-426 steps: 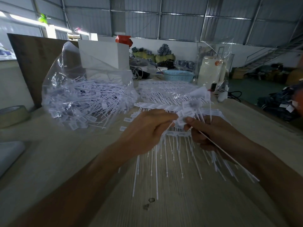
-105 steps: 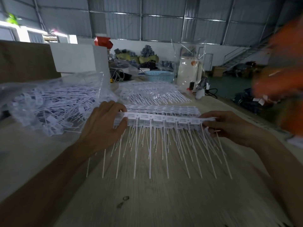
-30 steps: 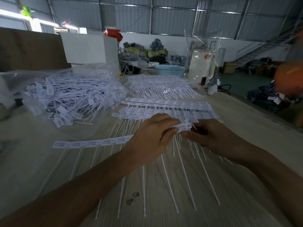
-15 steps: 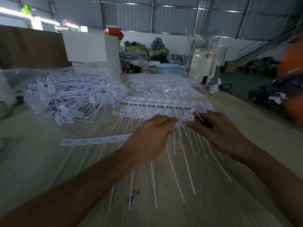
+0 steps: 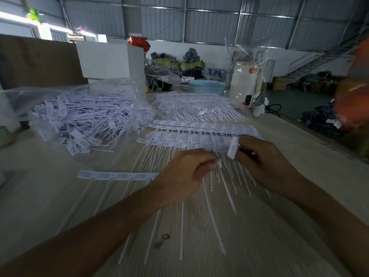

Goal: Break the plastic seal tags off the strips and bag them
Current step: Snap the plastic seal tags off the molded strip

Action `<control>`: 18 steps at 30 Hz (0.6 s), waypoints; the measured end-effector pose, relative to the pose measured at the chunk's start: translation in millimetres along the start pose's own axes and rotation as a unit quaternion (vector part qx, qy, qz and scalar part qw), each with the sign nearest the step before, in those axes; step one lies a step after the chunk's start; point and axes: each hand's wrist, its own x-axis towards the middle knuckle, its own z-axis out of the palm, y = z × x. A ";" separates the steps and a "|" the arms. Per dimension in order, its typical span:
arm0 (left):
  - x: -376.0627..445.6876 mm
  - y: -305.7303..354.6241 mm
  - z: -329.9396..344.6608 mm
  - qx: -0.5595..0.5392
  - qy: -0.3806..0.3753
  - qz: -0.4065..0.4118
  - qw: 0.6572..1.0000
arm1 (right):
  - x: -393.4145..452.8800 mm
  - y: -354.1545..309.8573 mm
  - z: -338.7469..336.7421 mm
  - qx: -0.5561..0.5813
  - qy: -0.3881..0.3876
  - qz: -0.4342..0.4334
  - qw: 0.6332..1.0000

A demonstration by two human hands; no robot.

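Note:
My left hand (image 5: 184, 172) pinches the end of a white strip of seal tags (image 5: 117, 175) that lies across the wooden table, its thin tails pointing toward me. My right hand (image 5: 263, 162) grips several separated seal tags (image 5: 233, 147), one flat head sticking up above the fingers and tails hanging below. The two hands are a little apart. More unbroken strips (image 5: 199, 134) lie stacked just behind my hands. A clear plastic bag (image 5: 87, 114) full of loose tags lies open at the left.
A second pile of strips under clear plastic (image 5: 201, 108) lies farther back. Behind it stand a blue basket (image 5: 206, 86), a white box (image 5: 110, 58) and a white roll in plastic (image 5: 244, 80). A person in orange (image 5: 353, 92) is blurred at the right edge.
My hands have pulled apart: the right one now holds its tags clear of the strip and slightly higher. The strip on the left has stayed where it was.

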 end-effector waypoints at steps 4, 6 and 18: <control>1.3 0.4 -2.5 -0.008 0.027 0.008 1.000 | -0.7 8.1 -3.0 0.039 0.029 0.087 0.995; 2.2 1.0 -5.3 -0.014 0.044 0.007 0.999 | -0.6 9.6 -2.0 0.059 0.039 0.103 0.992; 3.4 12.9 -8.5 -0.003 0.088 0.007 0.996 | 4.5 -17.8 16.1 0.146 -0.057 0.123 0.980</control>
